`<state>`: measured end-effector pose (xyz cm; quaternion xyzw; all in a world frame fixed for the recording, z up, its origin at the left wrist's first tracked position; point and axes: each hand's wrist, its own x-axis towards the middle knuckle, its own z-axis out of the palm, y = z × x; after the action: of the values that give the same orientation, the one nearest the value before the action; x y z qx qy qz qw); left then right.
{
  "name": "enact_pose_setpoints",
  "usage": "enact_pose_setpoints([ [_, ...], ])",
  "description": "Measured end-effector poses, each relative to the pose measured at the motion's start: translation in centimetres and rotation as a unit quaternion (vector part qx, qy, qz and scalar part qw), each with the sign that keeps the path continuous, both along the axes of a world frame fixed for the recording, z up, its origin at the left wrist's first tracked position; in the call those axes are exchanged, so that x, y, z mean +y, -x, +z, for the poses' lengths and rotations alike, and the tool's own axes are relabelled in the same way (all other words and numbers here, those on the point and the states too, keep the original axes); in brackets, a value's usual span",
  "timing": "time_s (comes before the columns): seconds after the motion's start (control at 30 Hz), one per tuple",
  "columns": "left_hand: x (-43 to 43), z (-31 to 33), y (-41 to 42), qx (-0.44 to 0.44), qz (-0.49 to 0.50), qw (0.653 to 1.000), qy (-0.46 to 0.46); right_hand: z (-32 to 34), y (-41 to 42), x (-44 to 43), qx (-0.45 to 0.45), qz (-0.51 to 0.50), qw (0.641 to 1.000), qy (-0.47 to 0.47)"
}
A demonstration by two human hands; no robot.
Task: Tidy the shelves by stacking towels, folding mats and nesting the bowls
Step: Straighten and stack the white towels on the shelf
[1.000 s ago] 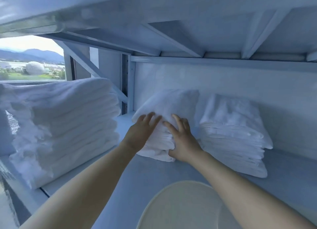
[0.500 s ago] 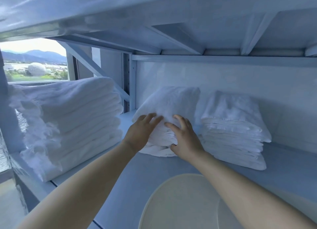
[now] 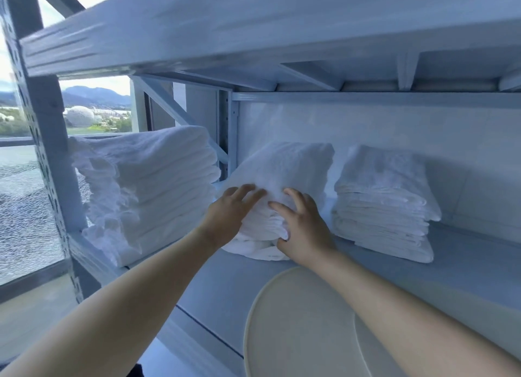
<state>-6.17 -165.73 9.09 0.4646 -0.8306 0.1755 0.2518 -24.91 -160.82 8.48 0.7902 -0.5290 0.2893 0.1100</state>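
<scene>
**Up on the shelf [image 3: 465, 264], two hands at the middle pile [image 3: 284, 170]**

Right in front of the person, the middle pile of folded white towels sits on the pale blue shelf. Its back is close to the rear wall [image 3: 366, 128] and its top slopes up toward that wall.

The left hand [image 3: 229, 217] lies on the pile's front left corner, fingers straight and spread, pressing on the top towel. The right hand [image 3: 306, 231] is at the pile's front, just right of the left hand. Its fingers are spread and curved over the upper towels, and its thumb digs into the folded edges lower down, so it grips the upper layers. The two hands are close together but not touching.

Left of the middle pile, across a gap, stands a big pile [image 3: 149, 185] of thicker white towels, wider and reaching the shelf's front edge. Right of the middle pile, past a narrow gap, is a neat pile [image 3: 383, 204] of about the same height.

In front of the middle pile, nearer the person, a cream oval tray [image 3: 296, 320] lies on the shelf, partly under the right forearm. Above the pile runs the upper shelf [image 3: 253, 24]. Further left of the middle pile, beyond the big pile, a punched metal post [image 3: 42, 139] stands before a window [image 3: 95, 106] with hills outside.
</scene>
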Motion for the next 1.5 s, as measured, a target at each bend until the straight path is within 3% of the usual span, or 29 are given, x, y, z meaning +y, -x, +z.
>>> enact_pose_setpoints([
  [0.3, 2.9, 0.5, -5.0, -0.019, -0.025, 0.999, 0.003, 1.2, 0.2, 2.7, -0.013, 0.114, 0.993, 0.024],
  [0.43, 3.5, 0.5, -5.1, -0.011, -0.019, 1.0, -0.02, 1.5, 2.7, 1.6, 0.009, 0.07, 0.997, 0.044],
  [0.63, 4.5, -0.2, -1.8, -0.064, -0.011, 0.997, 0.03, 1.7, 3.9, -0.9, 0.082, 0.049, 0.995, 0.035],
  [0.8, 4.6, -0.5, -0.7, -0.002, 0.003, 0.999, 0.037, 1.5, 4.1, -2.7, 0.042, 0.107, 0.993, 0.003],
  [1.5, 11.9, 1.0, -6.2, -0.026, 0.029, 0.998, 0.045, 0.6, 0.1, 1.2, 0.007, 0.224, 0.974, 0.034],
])
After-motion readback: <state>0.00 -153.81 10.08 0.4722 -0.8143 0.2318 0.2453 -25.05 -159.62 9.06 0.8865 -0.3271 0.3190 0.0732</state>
